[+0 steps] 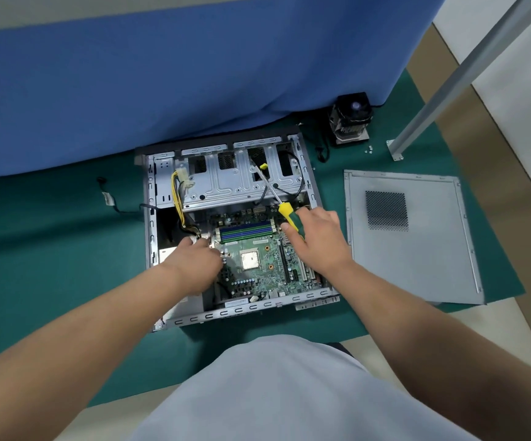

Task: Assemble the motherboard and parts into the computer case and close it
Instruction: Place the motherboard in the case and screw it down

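Head view. The computer case (238,224) lies open on its side on the green mat (51,224) covering the surface. The motherboard (257,259) sits inside the case, in its lower half. The right hand (318,240) grips the yellow-and-green screwdriver (289,214), whose shaft points up and away over the drive bay, not at any screw. The left hand (194,259) rests at the board's left edge with fingers curled; whether it pinches a screw cannot be told.

Judgement: the step in hand appears to be fastening the board. To do it well, the board's holes should line up with the standoffs before driving, and the screwdriver tip should come down upright on the screw.

Contents of the case: motherboard, drive bay (226,183), yellow cables (176,198). Outside it: the side panel (416,246) lies flat to the right; the cooler fan (351,119) stands beyond, near loose screws (369,150).
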